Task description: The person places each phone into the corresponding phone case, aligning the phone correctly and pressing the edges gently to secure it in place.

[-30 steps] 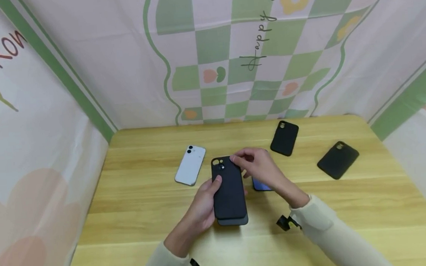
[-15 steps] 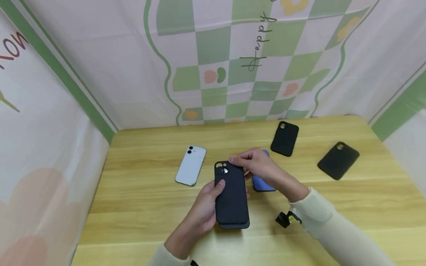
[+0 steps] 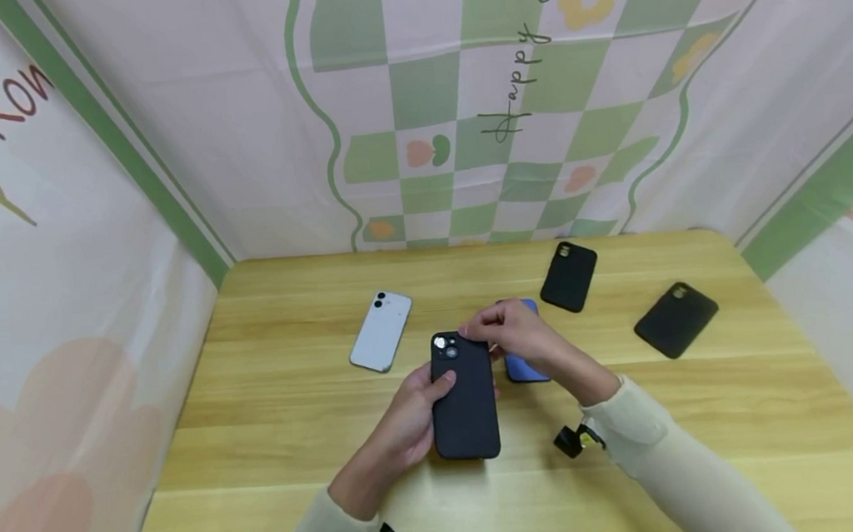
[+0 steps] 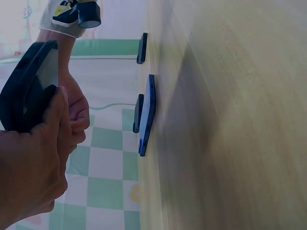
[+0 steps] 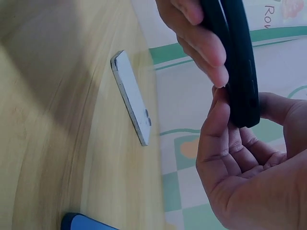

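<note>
My left hand (image 3: 411, 413) grips a black phone case (image 3: 468, 417) by its left side, the thumb lying on its back. A phone sits within the case; its camera lenses (image 3: 445, 347) show through the cutout at the top. My right hand (image 3: 518, 334) pinches the case's top right corner between thumb and fingers. In the right wrist view, the dark case (image 5: 240, 72) appears edge-on, with the fingers of both hands around it. Beneath the right hand lies a blue phone (image 3: 526, 367), partly hidden by that hand.
On the wooden table (image 3: 298, 443), a white phone (image 3: 381, 330) lies left of the hands. Two more black phone cases lie to the right, one at the back (image 3: 569, 277) and one farther right (image 3: 676, 320). A patterned curtain (image 3: 420, 91) rises behind the table.
The case has slid down over the phone: the dark strip that stuck out at its lower end is no longer visible. The lenses now line up with the cutout. Both hands have shifted slightly downward.
</note>
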A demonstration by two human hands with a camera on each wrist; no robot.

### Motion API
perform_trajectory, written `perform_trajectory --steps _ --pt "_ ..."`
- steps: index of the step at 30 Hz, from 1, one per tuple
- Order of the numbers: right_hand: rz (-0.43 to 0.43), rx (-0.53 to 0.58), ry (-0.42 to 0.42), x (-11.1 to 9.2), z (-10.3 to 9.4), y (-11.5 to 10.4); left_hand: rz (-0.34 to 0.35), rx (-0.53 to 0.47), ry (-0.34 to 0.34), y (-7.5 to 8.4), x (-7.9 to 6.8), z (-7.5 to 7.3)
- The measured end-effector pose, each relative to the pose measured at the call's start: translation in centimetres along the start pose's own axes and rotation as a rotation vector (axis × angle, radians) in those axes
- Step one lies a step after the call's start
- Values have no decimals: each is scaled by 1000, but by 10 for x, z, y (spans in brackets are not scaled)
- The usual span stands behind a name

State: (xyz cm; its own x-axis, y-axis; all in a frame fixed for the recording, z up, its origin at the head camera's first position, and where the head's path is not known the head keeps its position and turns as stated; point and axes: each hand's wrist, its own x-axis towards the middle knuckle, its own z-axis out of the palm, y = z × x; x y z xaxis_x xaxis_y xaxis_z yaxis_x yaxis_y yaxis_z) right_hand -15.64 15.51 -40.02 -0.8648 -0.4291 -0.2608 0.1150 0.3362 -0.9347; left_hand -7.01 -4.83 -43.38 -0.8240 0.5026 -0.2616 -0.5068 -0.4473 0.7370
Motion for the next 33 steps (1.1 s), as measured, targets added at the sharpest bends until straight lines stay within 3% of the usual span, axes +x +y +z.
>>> perform_trajectory --steps 18,25,33 --pt "2 46 -30 -3 1 4 -6 25 30 -2 -2 0" --pt "28 -7 -42 -5 -1 5 4 39 29 -3 -3 0" --pt "29 17 -32 -7 -3 7 14 54 30 -4 -3 -1"
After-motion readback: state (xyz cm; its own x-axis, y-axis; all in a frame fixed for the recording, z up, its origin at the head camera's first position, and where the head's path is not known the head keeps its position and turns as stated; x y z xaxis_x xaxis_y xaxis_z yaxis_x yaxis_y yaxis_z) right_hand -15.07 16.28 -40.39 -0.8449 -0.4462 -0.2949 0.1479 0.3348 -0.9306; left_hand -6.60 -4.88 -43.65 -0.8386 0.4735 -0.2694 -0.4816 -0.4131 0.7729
